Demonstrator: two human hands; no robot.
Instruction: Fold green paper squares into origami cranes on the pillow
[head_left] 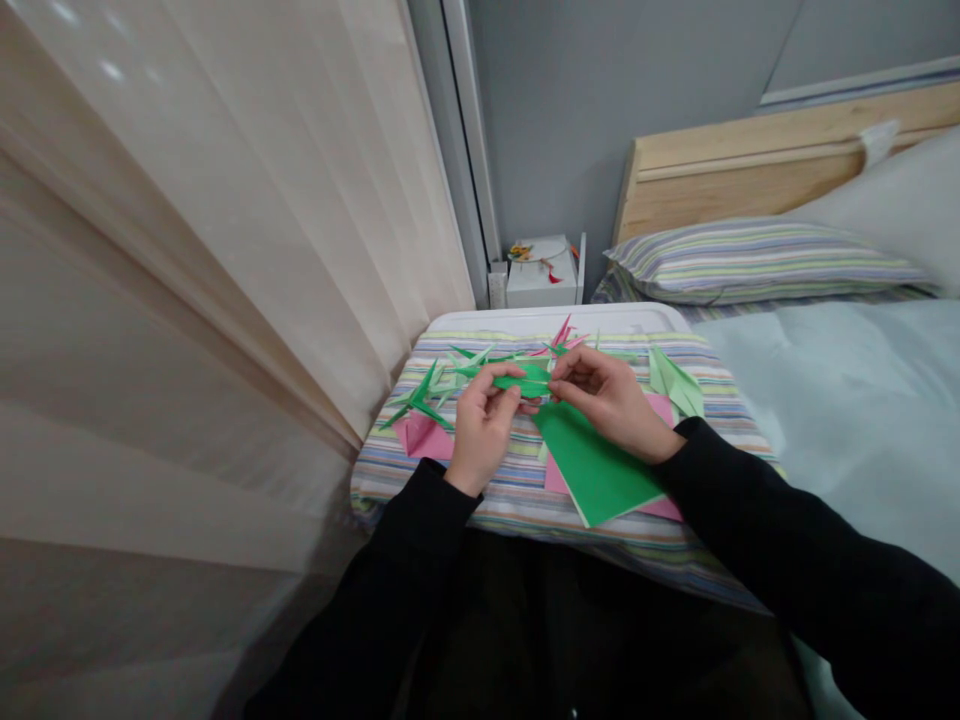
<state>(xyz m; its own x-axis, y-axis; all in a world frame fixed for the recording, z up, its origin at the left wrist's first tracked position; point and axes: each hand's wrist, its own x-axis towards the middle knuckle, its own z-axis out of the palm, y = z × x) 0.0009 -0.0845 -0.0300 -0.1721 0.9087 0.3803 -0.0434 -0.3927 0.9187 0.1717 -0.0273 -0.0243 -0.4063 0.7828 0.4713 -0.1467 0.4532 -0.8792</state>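
A folded piece of green paper (529,380) is held up between my two hands, above a striped cloth. My left hand (484,420) pinches its left end between thumb and fingers. At the right end, the thumb and fingertips of my right hand (611,400) close on the paper. Beneath my right hand lies a stack of green paper sheets (600,470), partly over pink paper (555,476). Left of my left hand, a dark green origami crane (420,400) stands beside a folded pink paper piece (421,436). Several more green folded shapes sit behind my hands, partly hidden.
The striped cloth (510,500) covers a small white-edged table (555,318). A pink folded shape (561,335) and a light green folded piece (675,382) lie on it. A curtain (300,200) hangs close at left; a bed with a striped pillow (765,262) is at right.
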